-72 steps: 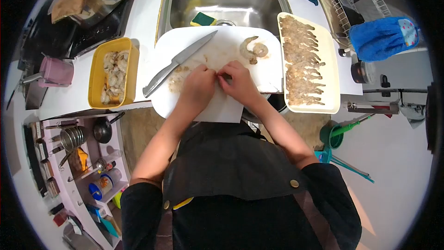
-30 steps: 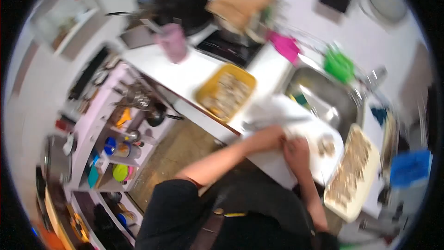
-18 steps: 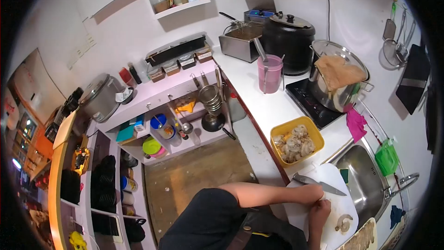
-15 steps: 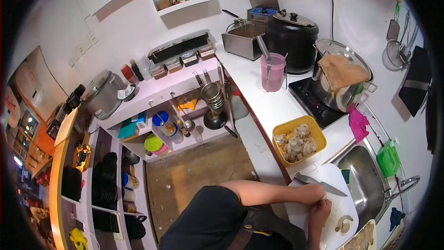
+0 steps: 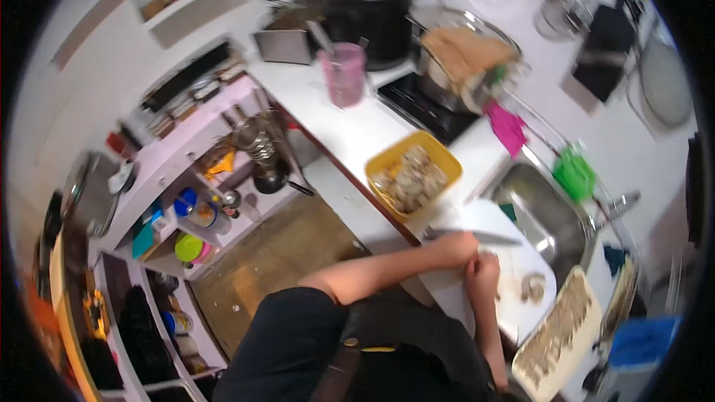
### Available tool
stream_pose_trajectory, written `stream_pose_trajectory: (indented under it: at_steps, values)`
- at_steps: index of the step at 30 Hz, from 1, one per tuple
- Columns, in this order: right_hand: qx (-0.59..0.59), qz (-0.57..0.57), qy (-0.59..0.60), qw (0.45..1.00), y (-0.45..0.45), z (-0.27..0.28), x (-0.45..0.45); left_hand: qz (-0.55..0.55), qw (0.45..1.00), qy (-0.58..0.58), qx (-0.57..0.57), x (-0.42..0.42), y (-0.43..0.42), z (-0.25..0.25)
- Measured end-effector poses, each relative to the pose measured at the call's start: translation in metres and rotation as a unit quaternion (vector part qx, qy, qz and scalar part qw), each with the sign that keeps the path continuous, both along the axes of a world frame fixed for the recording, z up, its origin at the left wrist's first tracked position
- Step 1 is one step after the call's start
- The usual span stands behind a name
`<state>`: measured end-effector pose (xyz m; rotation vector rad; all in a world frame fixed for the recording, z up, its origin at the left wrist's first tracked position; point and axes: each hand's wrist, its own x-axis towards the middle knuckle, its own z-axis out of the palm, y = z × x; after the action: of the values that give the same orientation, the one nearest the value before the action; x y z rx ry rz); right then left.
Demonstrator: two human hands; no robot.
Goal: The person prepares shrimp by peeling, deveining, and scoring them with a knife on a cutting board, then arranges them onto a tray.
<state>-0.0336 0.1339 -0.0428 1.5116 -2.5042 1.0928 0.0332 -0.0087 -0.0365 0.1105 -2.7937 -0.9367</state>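
Note:
My left hand [image 5: 456, 249] and my right hand [image 5: 482, 274] meet over the white cutting board [image 5: 488, 217]. Fingers of both are curled in together; whatever they grip is hidden or too small to make out. Just beyond them a knife [image 5: 497, 238] lies flat on the board, its handle partly behind my left hand. A greyish peeled shrimp [image 5: 532, 287] rests on the board to the right of my right hand. Past the board's far side stands a yellow container [image 5: 375, 195] with a heap of raw shrimp [image 5: 413, 180].
A steel sink [image 5: 540, 205] adjoins the board. A cream tray [image 5: 523, 372] with rows of greyish pieces lies at lower right. Behind the container are an induction cooker [image 5: 417, 108], a lidded pot [image 5: 439, 85] with a brown cloth, and a pink jug [image 5: 344, 74]. Shelves [image 5: 231, 212] stand at left.
My view has swung to the right, so the counter and shelves appear farther left and higher, and more of the cream tray shows. Both hands stay together over the board.

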Motion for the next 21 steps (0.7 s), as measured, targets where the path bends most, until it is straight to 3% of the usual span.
stream_pose_trajectory:
  at_steps: [2, 8, 11, 13, 16, 18, 21]
  values:
    - [-0.007, -0.002, 0.007, 1.0, 0.0, 0.004, 0.006, 0.002, 0.999, -0.039, -0.009, 0.01, 0.004, 0.017]
    - [-0.012, 0.011, 0.028, 0.999, 0.005, 0.004, 0.009, 0.025, 0.999, -0.025, 0.026, 0.017, 0.018, 0.004]
    - [-0.079, 0.046, 0.074, 0.993, 0.007, 0.011, 0.007, 0.13, 0.989, 0.065, 0.03, 0.027, 0.027, -0.004]
    - [-0.12, 0.045, 0.086, 0.988, 0.006, 0.03, 0.011, 0.178, 0.977, 0.074, 0.095, 0.051, 0.03, 0.024]
    - [-0.054, 0.085, -0.208, 0.973, 0.007, 0.047, 0.014, 0.3, 0.939, 0.059, 0.156, 0.1, 0.033, 0.041]
    - [-0.078, 0.196, -0.506, 0.837, -0.01, 0.071, 0.032, 0.375, 0.913, 0.047, 0.156, 0.149, 0.038, 0.039]
    - [-0.041, 0.366, -0.658, 0.657, -0.054, 0.073, 0.069, 0.477, 0.867, 0.034, 0.137, 0.224, 0.049, 0.023]
